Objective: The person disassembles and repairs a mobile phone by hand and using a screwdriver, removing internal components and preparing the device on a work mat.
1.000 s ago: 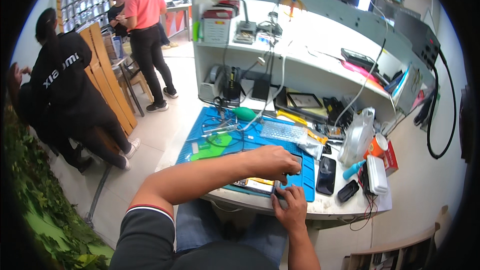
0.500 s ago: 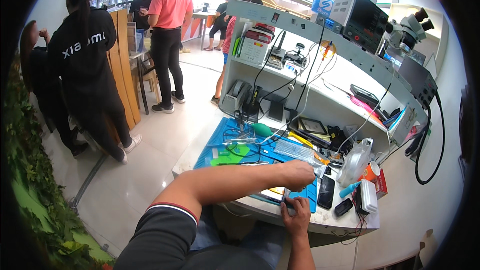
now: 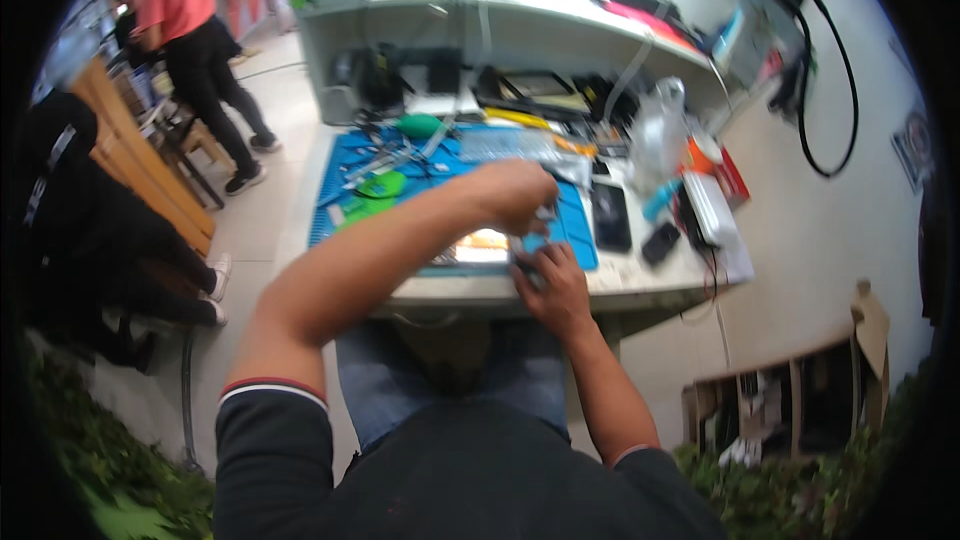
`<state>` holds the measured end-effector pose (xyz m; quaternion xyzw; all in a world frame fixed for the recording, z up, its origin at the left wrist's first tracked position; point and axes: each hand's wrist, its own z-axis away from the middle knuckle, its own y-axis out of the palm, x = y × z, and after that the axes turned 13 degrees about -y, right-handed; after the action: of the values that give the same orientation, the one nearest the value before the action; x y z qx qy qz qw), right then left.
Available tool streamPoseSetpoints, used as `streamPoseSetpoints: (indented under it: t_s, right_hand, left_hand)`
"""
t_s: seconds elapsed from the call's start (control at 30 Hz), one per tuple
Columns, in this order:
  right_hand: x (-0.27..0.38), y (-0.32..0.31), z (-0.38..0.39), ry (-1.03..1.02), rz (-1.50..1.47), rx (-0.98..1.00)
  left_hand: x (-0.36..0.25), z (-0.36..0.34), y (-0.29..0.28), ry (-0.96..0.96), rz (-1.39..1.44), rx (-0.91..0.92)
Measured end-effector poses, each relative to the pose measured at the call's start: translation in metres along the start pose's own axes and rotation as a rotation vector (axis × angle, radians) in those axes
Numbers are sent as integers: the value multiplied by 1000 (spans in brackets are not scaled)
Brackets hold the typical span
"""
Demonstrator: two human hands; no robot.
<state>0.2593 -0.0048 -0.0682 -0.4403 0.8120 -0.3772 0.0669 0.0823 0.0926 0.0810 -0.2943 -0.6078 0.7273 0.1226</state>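
Across the front of the workbench reaches my left hand [image 3: 515, 195], closed, fingers bent down over the blue mat [image 3: 573, 230]. Something small and greyish shows under its fingertips, too blurred to name. Just nearer to me is my right hand [image 3: 555, 285], at the mat's front edge. Its fingers are curled around or against a small dark thing that they mostly hide. Beside both hands, partly under my left forearm, lies a bright orange and white rectangular piece [image 3: 482, 245]. Motion blur softens the picture.
A black phone [image 3: 611, 217], a small dark object [image 3: 660, 243] and a white box [image 3: 708, 210] lie to the right. A plastic bag [image 3: 658, 135] stands behind them. Farther back are a green air blower [image 3: 420, 126] and shelves [image 3: 400, 12]. People stand at the left.
My view has swung down and to the right, so the bench sits higher in the picture. Both hands stay close together over the mat's front part.
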Motion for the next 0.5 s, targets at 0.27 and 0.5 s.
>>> streamPoseSetpoints:
  t_s: [0.27, 0.5]
  right_hand:
    - [6, -12, -4, 12, 7, -47]
    - [2, -10, -2, 10, -6, -38]
  left_hand:
    - [-17, 8, -21, -156, -39, 7]
    - [-11, -3, -16, -48, -1, 23]
